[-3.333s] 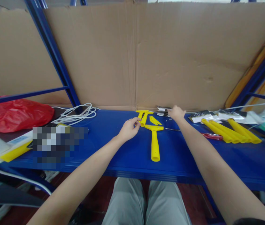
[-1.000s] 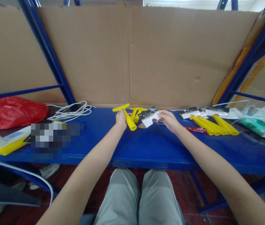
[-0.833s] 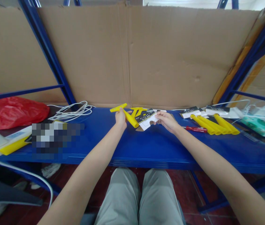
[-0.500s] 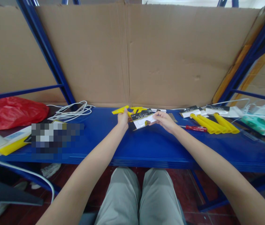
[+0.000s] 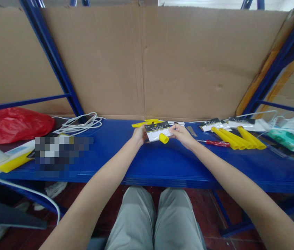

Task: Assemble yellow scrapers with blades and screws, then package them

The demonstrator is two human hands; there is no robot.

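Observation:
Above the blue bench, a black-and-white printed packaging card [image 5: 154,134] is held between my two hands. The round end of a yellow handle [image 5: 164,139] pokes out through the card's lower front. My right hand [image 5: 182,134] pinches the card's right edge between thumb and fingers. At the card's left side, my left hand [image 5: 137,136] is closed around a yellow tool, whose flat yellow head [image 5: 138,124] shows just behind the hand. The card and fingers hide the middle of this tool. More yellow pieces [image 5: 152,121] lie behind the card.
A red screwdriver [image 5: 217,143] lies on the bench [image 5: 147,166], right of my hands. Several yellow-handled tools [image 5: 251,137] with cards lie beyond it. Leftward are a coiled white cable [image 5: 89,123], a red plastic bag [image 5: 14,125] and another yellow handle [image 5: 15,163]. Cardboard [image 5: 188,62] stands behind.
The yellow tool has slid right toward the card with my left hand, and its handle end now sticks out at the front. My right hand keeps its hold on the card.

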